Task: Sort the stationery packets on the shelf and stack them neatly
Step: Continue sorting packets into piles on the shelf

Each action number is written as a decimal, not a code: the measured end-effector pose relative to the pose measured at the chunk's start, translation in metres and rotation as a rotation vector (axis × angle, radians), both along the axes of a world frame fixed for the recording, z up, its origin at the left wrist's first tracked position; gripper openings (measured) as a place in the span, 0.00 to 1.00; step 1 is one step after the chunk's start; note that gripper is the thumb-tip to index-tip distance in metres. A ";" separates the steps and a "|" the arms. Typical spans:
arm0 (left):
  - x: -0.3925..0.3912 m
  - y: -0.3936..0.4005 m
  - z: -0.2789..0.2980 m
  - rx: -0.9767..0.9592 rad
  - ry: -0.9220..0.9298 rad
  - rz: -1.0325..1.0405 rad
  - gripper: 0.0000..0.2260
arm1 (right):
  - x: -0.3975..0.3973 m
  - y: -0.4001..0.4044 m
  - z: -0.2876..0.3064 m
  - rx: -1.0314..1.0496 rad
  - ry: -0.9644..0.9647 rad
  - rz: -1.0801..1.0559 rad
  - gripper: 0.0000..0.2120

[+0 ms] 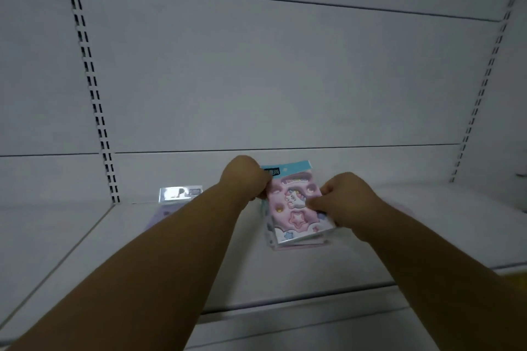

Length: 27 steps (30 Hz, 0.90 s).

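Pink sticker packet held by both hands over the white shelf.

A glossy pink plastic-wrapped stationery packet [296,205] with a blue header card, unicorn and star shapes is gripped at mid-shelf, tilted, its lower edge over a flat pale pink packet [299,245] lying on the white metal shelf board [159,265]. The packet's left edge is pinched by the curled left hand [245,179]; its right edge is gripped by the right hand [345,199], thumb on the front face. A pale purple packet [168,211] with a shiny silver header is seen lying well apart to the left, partly hidden by the left forearm. A slotted white upright [94,94] and grey back panel [285,80] are seen behind.
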<state>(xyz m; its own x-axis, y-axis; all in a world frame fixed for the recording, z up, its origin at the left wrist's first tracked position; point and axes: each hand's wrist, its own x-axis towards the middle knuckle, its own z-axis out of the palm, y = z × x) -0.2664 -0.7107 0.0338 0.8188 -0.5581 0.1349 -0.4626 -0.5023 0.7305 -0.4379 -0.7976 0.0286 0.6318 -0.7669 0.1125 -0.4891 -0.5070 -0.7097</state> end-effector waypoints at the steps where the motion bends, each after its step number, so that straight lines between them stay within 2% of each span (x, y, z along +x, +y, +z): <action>1: 0.002 -0.004 -0.006 0.099 -0.069 0.005 0.10 | 0.003 -0.001 -0.003 -0.058 0.077 -0.015 0.13; 4: 0.008 -0.009 -0.021 0.251 -0.247 0.039 0.11 | 0.011 -0.003 -0.012 -0.204 0.212 -0.038 0.17; 8: 0.013 -0.011 -0.024 0.265 -0.314 0.042 0.10 | 0.012 0.001 -0.017 -0.409 0.287 -0.064 0.19; 11: 0.014 -0.003 -0.023 0.181 -0.337 0.045 0.09 | 0.015 0.010 -0.018 -0.536 0.180 -0.029 0.16; 15: 0.007 0.033 -0.015 0.060 -0.355 -0.019 0.06 | 0.034 0.041 -0.003 -0.645 -0.057 0.107 0.19; 21: 0.014 0.152 -0.004 0.119 -0.478 -0.026 0.06 | 0.088 0.129 0.043 -0.757 -0.267 0.234 0.19; 27: 0.068 0.338 -0.008 0.194 -0.525 0.205 0.12 | 0.167 0.286 0.064 -0.749 -0.318 0.436 0.21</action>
<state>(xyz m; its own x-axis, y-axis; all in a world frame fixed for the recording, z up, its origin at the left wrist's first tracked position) -0.1989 -0.3730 0.0262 0.7637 -0.4504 0.4625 -0.6167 -0.7208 0.3164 -0.2705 -0.5119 0.0926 0.7022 -0.1246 0.7010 0.0151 -0.9817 -0.1896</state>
